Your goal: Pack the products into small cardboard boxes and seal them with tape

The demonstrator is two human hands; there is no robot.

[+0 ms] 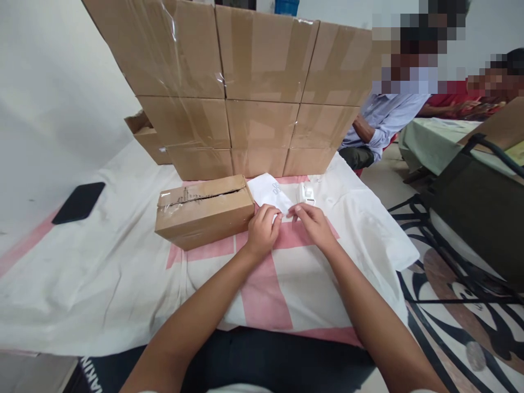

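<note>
Both my hands meet over a white and pink cloth (123, 284) on the floor. My left hand (262, 232) is curled, its fingers pinching the near edge of a white folded paper (270, 194). My right hand (313, 222) pinches the same paper edge from the right. A small white device (307, 192) lies just beyond my right hand. A small cardboard box (202, 210) with torn tape on top sits directly left of my left hand.
A wall of stacked taped cardboard boxes (254, 82) stands behind. A black phone (78, 202) lies far left on the cloth. Two seated people (380, 125) are at the right rear. A dark bag (478, 207) rests on the patterned mat at right.
</note>
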